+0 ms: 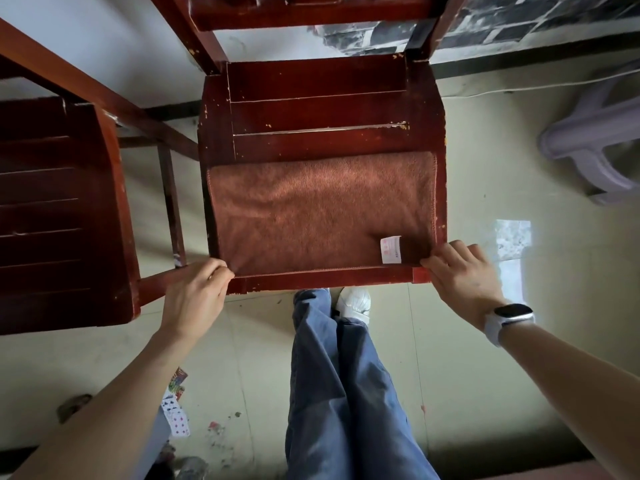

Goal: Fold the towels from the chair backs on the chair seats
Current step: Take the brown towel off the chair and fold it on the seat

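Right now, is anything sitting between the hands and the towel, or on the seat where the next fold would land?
Nothing visible. The left hand and right hand already pinch the near corners of the brown towel. The bare slats of the chair seat beyond it hold no object; only the towel's own white label lies on top.

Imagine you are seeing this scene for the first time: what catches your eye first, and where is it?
First, the brown towel spread flat on the front half of the red wooden chair seat, a white label near its right front corner. Next, the left hand and right hand pinching its two near corners, a white watch on the right wrist.
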A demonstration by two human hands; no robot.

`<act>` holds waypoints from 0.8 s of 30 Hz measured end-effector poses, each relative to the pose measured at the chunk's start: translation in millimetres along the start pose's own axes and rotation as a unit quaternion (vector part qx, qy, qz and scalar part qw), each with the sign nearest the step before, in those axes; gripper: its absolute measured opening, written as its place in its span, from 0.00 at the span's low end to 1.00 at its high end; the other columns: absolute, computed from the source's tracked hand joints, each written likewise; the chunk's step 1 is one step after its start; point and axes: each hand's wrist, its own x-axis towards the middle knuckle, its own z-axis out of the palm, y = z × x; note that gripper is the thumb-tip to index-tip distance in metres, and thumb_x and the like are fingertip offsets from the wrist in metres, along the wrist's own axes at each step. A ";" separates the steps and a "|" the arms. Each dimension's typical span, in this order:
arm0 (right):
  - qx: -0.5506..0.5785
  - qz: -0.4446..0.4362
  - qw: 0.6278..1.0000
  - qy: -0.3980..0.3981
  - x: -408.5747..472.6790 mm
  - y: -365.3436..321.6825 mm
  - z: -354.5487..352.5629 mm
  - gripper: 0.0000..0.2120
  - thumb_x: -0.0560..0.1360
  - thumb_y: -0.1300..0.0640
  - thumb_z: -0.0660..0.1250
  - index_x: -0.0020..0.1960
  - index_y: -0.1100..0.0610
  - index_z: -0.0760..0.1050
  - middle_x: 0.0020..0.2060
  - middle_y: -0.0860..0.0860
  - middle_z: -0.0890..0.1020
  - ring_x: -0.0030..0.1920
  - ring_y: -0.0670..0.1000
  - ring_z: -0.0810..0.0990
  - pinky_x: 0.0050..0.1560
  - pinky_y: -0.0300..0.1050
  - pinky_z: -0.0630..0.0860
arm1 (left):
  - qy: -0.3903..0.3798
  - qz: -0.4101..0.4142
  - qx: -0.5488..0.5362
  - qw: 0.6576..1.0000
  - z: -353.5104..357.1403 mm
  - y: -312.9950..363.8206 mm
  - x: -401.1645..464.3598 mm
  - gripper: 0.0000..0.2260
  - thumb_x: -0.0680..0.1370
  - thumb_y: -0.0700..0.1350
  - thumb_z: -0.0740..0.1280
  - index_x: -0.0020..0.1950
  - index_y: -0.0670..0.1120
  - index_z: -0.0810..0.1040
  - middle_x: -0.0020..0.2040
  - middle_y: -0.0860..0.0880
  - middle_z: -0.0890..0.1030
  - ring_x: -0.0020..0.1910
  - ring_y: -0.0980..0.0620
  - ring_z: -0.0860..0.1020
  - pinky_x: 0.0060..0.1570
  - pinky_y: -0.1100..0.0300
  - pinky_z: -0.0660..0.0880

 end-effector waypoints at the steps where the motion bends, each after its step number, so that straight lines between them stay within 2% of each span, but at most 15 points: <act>1: 0.000 0.003 1.000 -0.007 -0.2 0.2 1.7 0.04 0.65 0.65 0.67 0.38 0.59 0.79 0.35 0.55 0.80 0.34 0.58 0.78 0.34 0.48 0.72 | -0.003 0.002 0.003 1.000 1.0 0.3 0.0 0.05 0.68 0.35 0.73 0.37 0.44 0.79 0.39 0.48 0.82 0.32 0.49 0.79 0.27 0.61 0.71; 6: -0.028 0.014 0.999 -0.030 -4.0 0.2 11.5 0.07 0.62 0.66 0.67 0.37 0.57 0.79 0.36 0.53 0.80 0.36 0.57 0.77 0.36 0.47 0.71 | -0.016 0.034 0.034 0.999 7.7 2.0 -6.5 0.07 0.67 0.33 0.68 0.38 0.44 0.80 0.39 0.49 0.81 0.31 0.49 0.78 0.23 0.61 0.70; 9: -0.030 0.008 0.998 -0.046 -4.6 -0.9 12.2 0.07 0.63 0.66 0.64 0.37 0.58 0.79 0.37 0.53 0.81 0.36 0.57 0.78 0.36 0.48 0.71 | -0.042 0.041 0.053 0.997 14.4 3.0 -10.5 0.09 0.67 0.32 0.65 0.40 0.44 0.80 0.41 0.48 0.81 0.35 0.48 0.79 0.24 0.58 0.73; 12: -0.038 0.002 0.997 -0.059 -6.1 -4.0 6.4 0.10 0.63 0.64 0.63 0.41 0.58 0.80 0.40 0.54 0.82 0.38 0.58 0.80 0.40 0.49 0.70 | -0.060 0.022 0.063 0.996 11.5 8.1 -12.1 0.05 0.72 0.39 0.64 0.42 0.43 0.81 0.43 0.47 0.81 0.41 0.46 0.79 0.32 0.56 0.75; 14: -0.041 0.012 0.998 -0.048 -6.4 -7.7 -1.2 0.12 0.63 0.64 0.62 0.44 0.57 0.80 0.40 0.53 0.83 0.39 0.57 0.81 0.43 0.50 0.69 | -0.053 0.004 0.058 0.997 6.4 14.0 -11.6 0.09 0.74 0.45 0.63 0.41 0.43 0.81 0.43 0.47 0.81 0.43 0.45 0.78 0.38 0.53 0.73; 16: -0.025 0.029 0.999 -0.015 -0.8 -15.0 -9.0 0.11 0.65 0.63 0.61 0.44 0.58 0.79 0.38 0.53 0.82 0.40 0.57 0.79 0.44 0.51 0.67 | -0.029 -0.025 0.041 0.998 2.7 23.6 -6.1 0.11 0.75 0.46 0.61 0.41 0.43 0.81 0.43 0.47 0.81 0.44 0.44 0.77 0.42 0.52 0.69; 18: 0.012 0.036 0.999 0.022 14.7 -27.2 -11.4 0.10 0.67 0.64 0.60 0.43 0.58 0.79 0.40 0.55 0.81 0.42 0.55 0.74 0.45 0.49 0.64 | -0.009 -0.055 0.025 0.998 3.8 39.3 6.2 0.11 0.75 0.44 0.59 0.48 0.43 0.80 0.48 0.45 0.81 0.48 0.44 0.76 0.47 0.52 0.67; 20: 0.024 0.040 0.999 0.025 37.6 -43.2 -5.1 0.12 0.69 0.63 0.60 0.48 0.58 0.79 0.46 0.56 0.81 0.48 0.55 0.71 0.50 0.50 0.65 | 0.002 -0.079 0.010 0.997 8.8 56.1 25.1 0.14 0.75 0.42 0.58 0.59 0.43 0.75 0.56 0.44 0.78 0.56 0.45 0.72 0.53 0.50 0.67; 23: 0.001 0.057 0.998 -0.028 79.9 -66.5 9.3 0.18 0.71 0.59 0.60 0.59 0.56 0.76 0.59 0.59 0.77 0.63 0.60 0.70 0.66 0.62 0.62 | -0.007 -0.113 -0.007 0.994 18.3 70.3 60.0 0.20 0.76 0.47 0.57 0.68 0.46 0.67 0.68 0.43 0.71 0.67 0.44 0.64 0.64 0.44 0.64; 24: -0.007 0.062 0.997 -0.042 93.1 -71.9 14.1 0.19 0.71 0.57 0.58 0.60 0.56 0.74 0.61 0.59 0.75 0.66 0.61 0.69 0.67 0.66 0.59 | -0.019 -0.120 -0.005 0.993 21.8 71.8 71.3 0.22 0.76 0.49 0.57 0.70 0.47 0.64 0.71 0.43 0.67 0.70 0.43 0.62 0.67 0.41 0.60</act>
